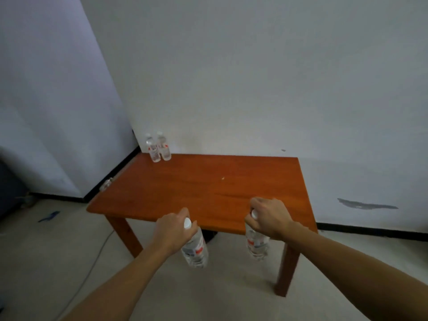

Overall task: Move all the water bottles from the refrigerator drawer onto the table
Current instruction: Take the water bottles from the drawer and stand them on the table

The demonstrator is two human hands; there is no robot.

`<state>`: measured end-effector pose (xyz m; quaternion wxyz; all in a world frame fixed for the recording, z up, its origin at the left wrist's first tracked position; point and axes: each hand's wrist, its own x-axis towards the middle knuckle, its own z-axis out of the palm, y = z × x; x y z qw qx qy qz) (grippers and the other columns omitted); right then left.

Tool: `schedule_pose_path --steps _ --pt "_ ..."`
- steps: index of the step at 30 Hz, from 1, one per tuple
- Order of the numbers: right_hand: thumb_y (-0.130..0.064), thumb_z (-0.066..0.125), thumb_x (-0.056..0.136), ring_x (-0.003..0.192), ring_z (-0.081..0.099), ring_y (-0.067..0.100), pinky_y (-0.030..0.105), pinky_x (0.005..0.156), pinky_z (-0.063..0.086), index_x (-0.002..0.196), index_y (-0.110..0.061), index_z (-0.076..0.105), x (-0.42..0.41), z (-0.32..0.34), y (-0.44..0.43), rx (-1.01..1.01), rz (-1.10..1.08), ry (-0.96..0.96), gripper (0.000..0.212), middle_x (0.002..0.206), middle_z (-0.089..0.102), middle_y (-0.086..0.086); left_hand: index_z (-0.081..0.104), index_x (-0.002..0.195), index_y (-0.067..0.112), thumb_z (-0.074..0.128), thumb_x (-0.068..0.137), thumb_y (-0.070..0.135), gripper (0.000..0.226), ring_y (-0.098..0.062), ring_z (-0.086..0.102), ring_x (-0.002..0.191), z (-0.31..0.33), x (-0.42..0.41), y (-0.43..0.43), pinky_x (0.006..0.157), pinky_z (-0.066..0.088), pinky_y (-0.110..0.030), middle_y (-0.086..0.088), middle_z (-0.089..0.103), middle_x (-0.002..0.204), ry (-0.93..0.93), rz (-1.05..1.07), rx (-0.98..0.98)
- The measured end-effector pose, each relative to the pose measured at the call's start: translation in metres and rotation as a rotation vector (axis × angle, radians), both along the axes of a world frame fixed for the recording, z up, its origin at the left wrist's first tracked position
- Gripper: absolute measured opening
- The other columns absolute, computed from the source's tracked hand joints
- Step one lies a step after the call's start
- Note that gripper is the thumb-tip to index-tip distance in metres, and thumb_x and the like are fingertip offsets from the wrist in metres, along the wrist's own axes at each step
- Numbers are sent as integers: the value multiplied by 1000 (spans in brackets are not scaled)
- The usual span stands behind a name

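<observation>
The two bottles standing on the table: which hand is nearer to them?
Left. The left hand is nearer the two bottles at the far left corner; the right hand is further right.

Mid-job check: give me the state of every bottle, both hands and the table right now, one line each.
Left hand: closed around the neck of left bottle, which hangs capped, off the table.
Right hand: closed around the neck of right bottle, capped, off the table.
Two bottles: upright, capped, side by side at the table's far left corner.
Table: holds only those two.
</observation>
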<state>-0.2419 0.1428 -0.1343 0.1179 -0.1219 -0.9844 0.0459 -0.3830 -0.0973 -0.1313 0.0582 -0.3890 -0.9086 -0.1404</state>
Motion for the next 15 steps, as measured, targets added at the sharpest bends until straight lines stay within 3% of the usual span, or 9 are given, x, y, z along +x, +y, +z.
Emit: schedule_pose_path --steps 6,12,15 --pt "-48 43 91 62 52 15 29 55 46 83 -22 50 -115 -8 11 13 53 -84 28 79 55 -3 49 84 24 54 88 48 25 -9 55 58 -7 -99 -5 56 49 -26 8 55 65 -19 124 14" --pt "-47 44 93 60 41 12 20 49 28 84 -23 46 -223 -21 11 29 38 -86 26 78 50 -4 48 86 27 50 91 48 22 -5 55 60 -25 -213 1 55 44 -16 9 57 72 -38 81 -89" --pt "-49 42 93 61 41 12 22 52 33 86 -23 45 -280 -25 12 36 -26 -82 27 82 50 -4 46 86 29 51 90 50 22 -4 54 60 -22 -280 2 52 39 -13 10 56 72 -43 43 -98"
